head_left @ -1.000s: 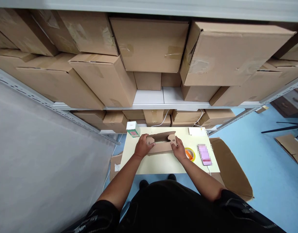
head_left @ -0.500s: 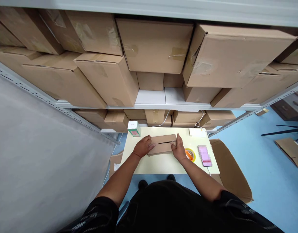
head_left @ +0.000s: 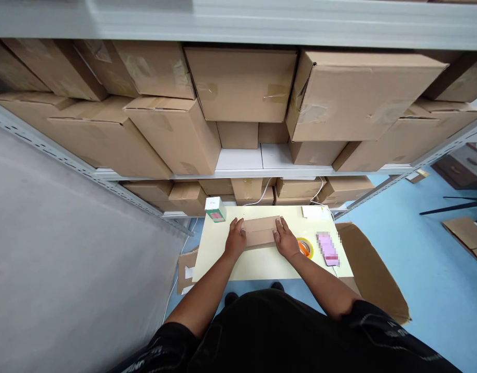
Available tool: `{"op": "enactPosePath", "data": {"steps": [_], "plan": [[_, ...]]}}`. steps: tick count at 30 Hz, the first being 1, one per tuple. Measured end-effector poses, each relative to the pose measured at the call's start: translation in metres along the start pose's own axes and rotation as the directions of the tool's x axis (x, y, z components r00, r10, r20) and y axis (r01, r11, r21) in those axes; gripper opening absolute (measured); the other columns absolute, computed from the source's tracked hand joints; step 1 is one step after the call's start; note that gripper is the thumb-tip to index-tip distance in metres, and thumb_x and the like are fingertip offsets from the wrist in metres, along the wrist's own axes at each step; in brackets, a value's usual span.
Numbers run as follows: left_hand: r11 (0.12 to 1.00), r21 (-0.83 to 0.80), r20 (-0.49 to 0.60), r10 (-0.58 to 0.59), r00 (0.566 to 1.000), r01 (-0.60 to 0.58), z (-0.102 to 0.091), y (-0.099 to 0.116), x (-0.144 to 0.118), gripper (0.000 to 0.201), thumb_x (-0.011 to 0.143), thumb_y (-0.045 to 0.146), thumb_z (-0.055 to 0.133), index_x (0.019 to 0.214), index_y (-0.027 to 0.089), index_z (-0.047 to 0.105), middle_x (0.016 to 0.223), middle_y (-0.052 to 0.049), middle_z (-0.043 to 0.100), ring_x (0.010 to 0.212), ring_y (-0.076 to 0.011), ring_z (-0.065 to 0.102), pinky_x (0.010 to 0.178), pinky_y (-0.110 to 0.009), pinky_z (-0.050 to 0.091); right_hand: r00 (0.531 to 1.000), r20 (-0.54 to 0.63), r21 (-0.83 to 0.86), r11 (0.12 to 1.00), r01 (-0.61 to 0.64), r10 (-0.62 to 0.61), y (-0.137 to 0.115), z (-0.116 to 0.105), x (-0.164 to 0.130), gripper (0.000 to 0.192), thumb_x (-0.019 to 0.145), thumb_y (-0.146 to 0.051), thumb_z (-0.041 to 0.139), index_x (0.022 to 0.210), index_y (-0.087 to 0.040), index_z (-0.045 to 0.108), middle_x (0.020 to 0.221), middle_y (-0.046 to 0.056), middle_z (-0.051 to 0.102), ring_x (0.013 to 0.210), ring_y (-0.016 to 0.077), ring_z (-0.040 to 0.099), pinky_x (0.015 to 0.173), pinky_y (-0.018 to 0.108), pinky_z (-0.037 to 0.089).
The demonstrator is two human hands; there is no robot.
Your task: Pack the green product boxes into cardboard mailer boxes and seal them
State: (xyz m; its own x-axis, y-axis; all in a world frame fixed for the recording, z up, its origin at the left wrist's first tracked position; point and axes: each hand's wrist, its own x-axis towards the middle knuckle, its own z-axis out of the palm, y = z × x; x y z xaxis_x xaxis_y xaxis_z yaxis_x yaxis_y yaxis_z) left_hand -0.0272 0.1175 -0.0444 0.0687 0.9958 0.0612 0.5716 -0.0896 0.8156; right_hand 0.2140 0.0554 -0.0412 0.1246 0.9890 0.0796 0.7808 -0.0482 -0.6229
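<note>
Slim cardboard carton (head_left: 259,231): Framed between two bare hands over the middle of the cream tabletop (head_left: 257,267), long side toward the wearer, top closed along a lengthwise seam. Resting or slightly lifted, impossible to tell.

Left hand (head_left: 235,239): Partly curled at the carton's nine-o'clock end, gripping it with fingers angled toward twelve.

Right hand (head_left: 285,241): Loosely curled around the three-o'clock end, gripping it with thumb on top and fingers toward the far edge.

Two-ended hold: Seemingly chosen for pressing the top panels together and steadying the carton from both ends at once.

Packing tape roll (head_left: 310,247): Lying flat between three and four o'clock from the carton, just beside the right hand; probably placed there for easy reach.

Smartphone (head_left: 327,248): Laid farther out in the same direction, pixelated on screen, perhaps set aside from both arms.

White-and-green box (head_left: 215,210): Standing upright at ten o'clock, near the far left corner, apart from the left hand.

Shelved cartons (head_left: 246,85): Stacked at twelve o'clock on grey metal shelving (head_left: 238,172), likely packed close for storage.
</note>
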Motion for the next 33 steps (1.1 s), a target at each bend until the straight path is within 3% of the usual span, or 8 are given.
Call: {"op": "enactPosePath", "data": {"steps": [6, 9, 15, 18, 20, 24, 28, 33], "plan": [[0.990, 0.124, -0.002, 0.068, 0.998, -0.067, -0.005, 0.006, -0.003, 0.045, 0.099, 0.027, 0.048, 0.142, 0.022, 0.059, 0.160, -0.014, 0.042, 0.146, -0.0321, 0.046, 0.119, -0.054, 0.044, 0.996, 0.088, 0.027, 0.999, -0.023, 0.020, 0.003, -0.002, 0.001, 0.062, 0.106, -0.047, 0.036, 0.164, -0.023, 0.034, 0.174, 0.010, 0.023, 0.152, 0.0307, 0.040, 0.111, 0.047, 0.052], [0.952, 0.246, -0.021, 0.190, 0.982, -0.179, -0.009, 0.017, -0.003, 0.042, 0.095, 0.023, 0.054, 0.136, 0.022, 0.064, 0.155, -0.014, 0.048, 0.144, -0.0349, 0.046, 0.119, -0.057, 0.041, 0.996, 0.084, 0.047, 0.999, -0.012, 0.008, 0.007, -0.001, 0.002, 0.061, 0.106, -0.045, 0.038, 0.163, -0.024, 0.035, 0.174, 0.010, 0.023, 0.150, 0.0313, 0.043, 0.111, 0.048, 0.051], [0.856, 0.428, 0.066, 0.290, 0.955, -0.290, -0.009, 0.034, -0.003, 0.035, 0.087, 0.009, 0.053, 0.111, 0.023, 0.074, 0.121, -0.013, 0.067, 0.124, -0.0339, 0.057, 0.110, -0.055, 0.049, 0.997, 0.052, 0.103, 0.994, 0.046, -0.051, 0.013, -0.004, 0.011, 0.059, 0.100, -0.043, 0.051, 0.156, -0.024, 0.048, 0.168, 0.012, 0.035, 0.145, 0.0328, 0.048, 0.115, 0.049, 0.046], [0.860, 0.420, 0.032, 0.306, 0.951, -0.291, -0.004, 0.034, -0.005, 0.036, 0.086, 0.009, 0.052, 0.112, 0.023, 0.073, 0.122, -0.013, 0.065, 0.128, -0.0324, 0.055, 0.115, -0.054, 0.046, 0.995, 0.035, 0.210, 0.974, 0.082, -0.092, 0.025, -0.019, 0.014, 0.054, 0.101, -0.045, 0.048, 0.150, -0.022, 0.052, 0.159, 0.012, 0.047, 0.137, 0.0286, 0.055, 0.110, 0.045, 0.049], [0.869, 0.405, 0.011, 0.307, 0.952, -0.285, -0.002, 0.031, -0.007, 0.036, 0.087, 0.010, 0.052, 0.114, 0.023, 0.072, 0.124, -0.013, 0.064, 0.131, -0.0323, 0.053, 0.119, -0.056, 0.043, 0.998, -0.007, 0.228, 0.972, 0.060, -0.060, 0.042, -0.032, 0.009, 0.047, 0.103, -0.045, 0.042, 0.139, -0.020, 0.060, 0.141, 0.013, 0.062, 0.117, 0.0262, 0.065, 0.101, 0.042, 0.053], [0.885, 0.374, 0.004, 0.296, 0.955, -0.276, 0.000, 0.028, -0.010, 0.036, 0.088, 0.010, 0.052, 0.115, 0.024, 0.072, 0.127, -0.012, 0.064, 0.134, -0.0318, 0.051, 0.121, -0.057, 0.041, 0.999, 0.047, -0.031, 0.999, 0.027, -0.025, 0.091, -0.044, -0.027, 0.033, 0.100, -0.043, 0.048, 0.098, -0.020, 0.071, 0.094, 0.010, 0.070, 0.094, 0.0273, 0.066, 0.091, 0.041, 0.051], [0.898, 0.348, 0.002, 0.288, 0.958, -0.271, 0.000, 0.028, -0.009, 0.036, 0.088, 0.011, 0.053, 0.115, 0.024, 0.073, 0.126, -0.012, 0.065, 0.136, -0.0320, 0.050, 0.122, -0.058, 0.040, 0.984, 0.175, -0.295, 0.953, 0.070, -0.018, 0.127, -0.033, -0.066, 0.034, 0.090, -0.046, 0.065, 0.112, -0.020, 0.070, 0.114, 0.014, 0.071, 0.109, 0.0319, 0.064, 0.094, 0.043, 0.048], [0.910, 0.330, 0.019, 0.259, 0.966, -0.251, -0.001, 0.027, -0.008, 0.038, 0.086, 0.010, 0.056, 0.117, 0.026, 0.073, 0.126, -0.011, 0.065, 0.137, -0.0336, 0.050, 0.122, -0.060, 0.041, 0.978, 0.178, -0.449, 0.893, -0.015, 0.106, 0.128, -0.009, -0.070, 0.031, 0.088, -0.042, 0.066, 0.113, -0.025, 0.072, 0.106, 0.015, 0.074, 0.113, 0.0354, 0.062, 0.096, 0.049, 0.044]]}}
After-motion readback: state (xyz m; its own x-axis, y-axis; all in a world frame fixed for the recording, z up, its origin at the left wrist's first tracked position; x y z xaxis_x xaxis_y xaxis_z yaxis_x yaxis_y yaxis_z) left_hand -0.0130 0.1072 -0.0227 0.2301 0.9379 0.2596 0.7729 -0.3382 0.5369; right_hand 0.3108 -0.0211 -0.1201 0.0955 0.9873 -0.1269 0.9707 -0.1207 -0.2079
